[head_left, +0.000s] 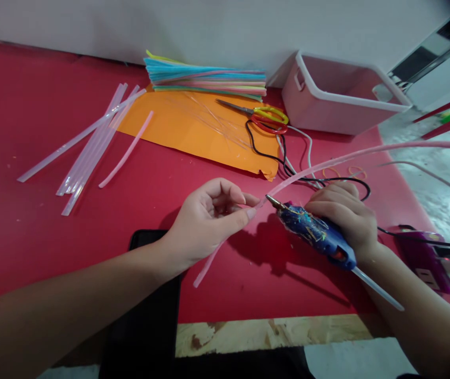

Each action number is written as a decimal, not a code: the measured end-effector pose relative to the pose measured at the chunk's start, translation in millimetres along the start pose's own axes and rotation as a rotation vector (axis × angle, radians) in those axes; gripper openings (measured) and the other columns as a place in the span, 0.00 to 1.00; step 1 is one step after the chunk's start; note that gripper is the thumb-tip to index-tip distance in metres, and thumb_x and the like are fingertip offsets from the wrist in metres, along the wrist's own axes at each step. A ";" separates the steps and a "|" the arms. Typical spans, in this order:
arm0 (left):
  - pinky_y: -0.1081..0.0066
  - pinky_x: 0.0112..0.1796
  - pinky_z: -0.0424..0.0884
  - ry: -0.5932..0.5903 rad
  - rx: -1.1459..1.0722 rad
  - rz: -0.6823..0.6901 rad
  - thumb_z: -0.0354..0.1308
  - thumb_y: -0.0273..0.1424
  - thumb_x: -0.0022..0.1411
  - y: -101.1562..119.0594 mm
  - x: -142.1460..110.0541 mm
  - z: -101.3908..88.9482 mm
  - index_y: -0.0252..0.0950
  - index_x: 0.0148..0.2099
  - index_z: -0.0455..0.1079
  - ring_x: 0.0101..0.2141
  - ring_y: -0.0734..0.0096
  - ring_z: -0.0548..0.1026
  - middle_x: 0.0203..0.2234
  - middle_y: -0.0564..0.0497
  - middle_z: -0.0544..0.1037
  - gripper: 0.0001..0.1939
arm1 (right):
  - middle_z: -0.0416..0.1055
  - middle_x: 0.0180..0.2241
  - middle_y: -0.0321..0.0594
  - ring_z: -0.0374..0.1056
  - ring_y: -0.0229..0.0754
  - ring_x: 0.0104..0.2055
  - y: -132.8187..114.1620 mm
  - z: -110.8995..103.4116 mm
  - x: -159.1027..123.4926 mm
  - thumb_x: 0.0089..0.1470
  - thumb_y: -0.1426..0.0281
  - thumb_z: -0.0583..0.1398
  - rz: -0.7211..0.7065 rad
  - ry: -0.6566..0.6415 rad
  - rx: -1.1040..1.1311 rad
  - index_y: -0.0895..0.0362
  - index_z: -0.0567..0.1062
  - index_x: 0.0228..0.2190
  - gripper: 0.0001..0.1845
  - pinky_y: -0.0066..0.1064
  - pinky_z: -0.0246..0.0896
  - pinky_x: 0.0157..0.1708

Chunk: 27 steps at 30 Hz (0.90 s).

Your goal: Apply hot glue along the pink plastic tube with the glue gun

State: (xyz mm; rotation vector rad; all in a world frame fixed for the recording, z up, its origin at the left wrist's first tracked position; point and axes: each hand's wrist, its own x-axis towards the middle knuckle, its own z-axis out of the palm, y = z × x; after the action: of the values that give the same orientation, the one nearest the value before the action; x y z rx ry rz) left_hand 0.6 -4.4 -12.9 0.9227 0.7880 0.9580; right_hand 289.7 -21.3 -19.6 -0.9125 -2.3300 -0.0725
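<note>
My left hand (209,218) pinches a long pink straw (351,156) between thumb and forefinger; the straw runs from below my hand up to the right edge of the view. My right hand (347,213) grips a blue glue gun (318,234) with a clear glue stick poking out its back. The gun's metal nozzle (273,201) points left and sits right at the straw, just beside my left fingertips.
On the red table (31,226) lie clear glue sticks (90,142), an orange sheet (193,131), a stack of coloured straws (209,79), yellow-red scissors (262,116), black and white cords (288,163) and a pink bin (335,95). A black phone (146,316) lies under my left forearm.
</note>
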 end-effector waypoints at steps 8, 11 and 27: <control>0.75 0.39 0.76 -0.003 -0.033 -0.004 0.73 0.22 0.57 1.5 0.4 0.9 0.37 0.32 0.69 0.35 0.76 0.81 0.35 0.51 0.85 0.14 | 0.74 0.28 0.37 0.70 0.45 0.30 1.2 -0.9 -2.4 0.72 0.67 0.56 -0.012 -0.002 -0.029 0.51 0.75 0.41 0.08 0.45 0.61 0.40; 0.76 0.38 0.76 -0.014 -0.053 -0.002 0.74 0.22 0.58 1.5 0.7 0.5 0.36 0.32 0.70 0.33 0.78 0.80 0.36 0.51 0.85 0.14 | 0.74 0.29 0.38 0.70 0.45 0.31 1.5 -0.6 -3.1 0.72 0.68 0.56 -0.008 -0.004 -0.028 0.51 0.75 0.41 0.07 0.45 0.60 0.40; 0.74 0.37 0.76 -0.005 -0.013 0.010 0.73 0.23 0.57 -0.7 0.3 -0.7 0.36 0.33 0.69 0.32 0.77 0.79 0.36 0.50 0.86 0.13 | 0.73 0.29 0.39 0.68 0.45 0.30 1.6 -1.9 -1.5 0.72 0.69 0.55 -0.006 -0.003 -0.055 0.53 0.74 0.40 0.08 0.43 0.59 0.40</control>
State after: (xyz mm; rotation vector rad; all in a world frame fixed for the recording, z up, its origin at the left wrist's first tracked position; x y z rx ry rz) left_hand 0.3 -4.2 -13.9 0.9182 0.7722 0.9682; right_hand 292.6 -21.4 -19.2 -0.9331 -2.3435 -0.1379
